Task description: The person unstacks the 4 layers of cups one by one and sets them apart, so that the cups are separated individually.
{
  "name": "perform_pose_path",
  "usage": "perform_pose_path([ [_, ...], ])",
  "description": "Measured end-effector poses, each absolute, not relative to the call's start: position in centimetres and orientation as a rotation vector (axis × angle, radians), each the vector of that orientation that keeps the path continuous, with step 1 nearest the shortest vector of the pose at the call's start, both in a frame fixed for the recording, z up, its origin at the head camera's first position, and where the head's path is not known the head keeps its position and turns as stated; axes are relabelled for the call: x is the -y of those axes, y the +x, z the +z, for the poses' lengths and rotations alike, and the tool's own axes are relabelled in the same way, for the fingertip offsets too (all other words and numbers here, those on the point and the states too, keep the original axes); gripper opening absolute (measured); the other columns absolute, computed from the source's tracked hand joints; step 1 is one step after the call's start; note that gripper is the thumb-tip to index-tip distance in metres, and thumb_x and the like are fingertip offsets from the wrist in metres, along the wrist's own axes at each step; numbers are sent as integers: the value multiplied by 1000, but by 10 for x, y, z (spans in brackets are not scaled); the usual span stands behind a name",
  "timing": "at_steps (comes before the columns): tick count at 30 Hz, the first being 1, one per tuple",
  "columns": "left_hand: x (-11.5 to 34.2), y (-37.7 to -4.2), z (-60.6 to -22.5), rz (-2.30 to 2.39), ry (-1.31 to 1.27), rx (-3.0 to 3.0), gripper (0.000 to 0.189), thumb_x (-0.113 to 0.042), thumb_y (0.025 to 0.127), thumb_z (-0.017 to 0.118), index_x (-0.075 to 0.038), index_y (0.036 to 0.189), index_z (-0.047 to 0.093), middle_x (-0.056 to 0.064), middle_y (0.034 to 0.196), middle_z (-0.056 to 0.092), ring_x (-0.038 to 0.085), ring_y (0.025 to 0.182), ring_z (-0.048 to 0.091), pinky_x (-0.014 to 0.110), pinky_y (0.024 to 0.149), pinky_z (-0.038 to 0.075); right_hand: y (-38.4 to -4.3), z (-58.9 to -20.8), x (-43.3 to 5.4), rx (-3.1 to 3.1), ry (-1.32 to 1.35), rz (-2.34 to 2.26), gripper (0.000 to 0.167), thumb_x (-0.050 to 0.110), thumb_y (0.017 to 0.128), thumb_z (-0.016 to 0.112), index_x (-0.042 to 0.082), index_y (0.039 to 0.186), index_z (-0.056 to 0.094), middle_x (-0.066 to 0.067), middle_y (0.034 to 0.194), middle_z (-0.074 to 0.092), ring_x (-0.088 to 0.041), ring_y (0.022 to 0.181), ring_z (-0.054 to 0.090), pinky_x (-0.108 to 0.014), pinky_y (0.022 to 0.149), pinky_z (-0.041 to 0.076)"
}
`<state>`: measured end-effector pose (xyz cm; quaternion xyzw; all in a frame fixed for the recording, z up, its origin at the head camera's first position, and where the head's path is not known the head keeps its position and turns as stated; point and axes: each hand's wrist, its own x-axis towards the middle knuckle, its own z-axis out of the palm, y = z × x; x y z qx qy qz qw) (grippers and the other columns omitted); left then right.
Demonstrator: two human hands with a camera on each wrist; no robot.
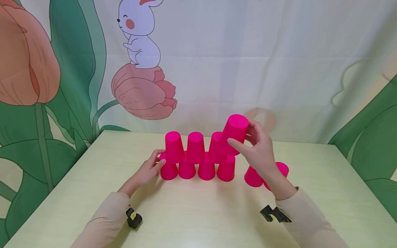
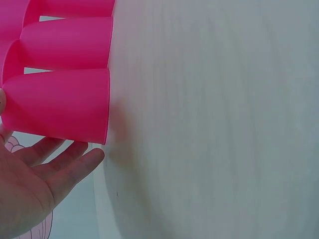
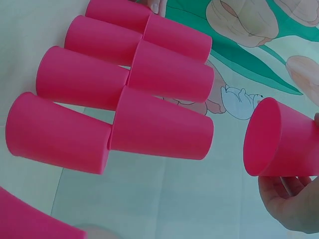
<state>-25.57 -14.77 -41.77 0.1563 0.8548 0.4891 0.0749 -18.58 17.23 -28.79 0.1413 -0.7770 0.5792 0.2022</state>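
My right hand grips a pink cup, thumb in front and fingers behind, holding it mouth down and tilted. The held cup hangs above the upper row in the right wrist view, and hides part of that row's right-hand cup in the head view. Three upturned cups form this upper row, standing on a lower row of several pink cups. My left hand rests at the left end, its fairly straight fingers beside the lowest-row end cup.
To the right of the stack, more pink cups stand on the pale wooden table, partly hidden by my right forearm. A printed curtain with a rabbit and tulips hangs behind the table's far edge.
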Motion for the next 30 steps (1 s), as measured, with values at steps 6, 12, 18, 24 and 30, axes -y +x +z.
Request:
perform_pose_path([
  [6, 147, -256, -417, 1472, 474, -2562, 44, -24, 96, 45, -15, 135, 27, 18, 127, 43, 36, 111, 46, 46, 83, 46, -182, -290, -183, 2183, 349, 1593, 54, 14, 78, 71, 6, 125, 45, -6, 109, 57, -17, 99, 54, -25, 83, 45],
  [12, 147, -256, -417, 1470, 471, -2563, 44, -24, 96, 46, -15, 135, 27, 18, 128, 42, 37, 113, 45, 46, 84, 46, -177, -291, -193, 2202, 263, 1581, 54, 17, 78, 71, 6, 124, 45, -4, 109, 57, -16, 97, 54, -23, 81, 46],
  [18, 147, -256, -418, 1468, 458, -2563, 44, -25, 96, 46, -15, 134, 27, 18, 127, 43, 36, 112, 46, 46, 84, 46, -173, -292, -207, 2210, 207, 1579, 53, 19, 80, 70, 8, 125, 44, 0, 110, 56, -15, 98, 53, -21, 80, 45],
  [24, 147, -255, -418, 1474, 448, -2556, 44, -24, 96, 45, -16, 135, 26, 18, 129, 42, 37, 114, 44, 46, 85, 46, -170, -295, -220, 2228, 173, 1531, 54, 21, 81, 70, 11, 127, 45, -1, 112, 56, -14, 99, 53, -19, 80, 44],
  [30, 147, -255, -417, 1475, 467, -2559, 44, -24, 96, 45, -15, 134, 27, 18, 127, 43, 36, 113, 45, 45, 84, 46, -167, -299, -234, 2267, 111, 1459, 53, 24, 81, 69, 12, 128, 47, 1, 111, 56, -14, 98, 52, -19, 76, 46],
])
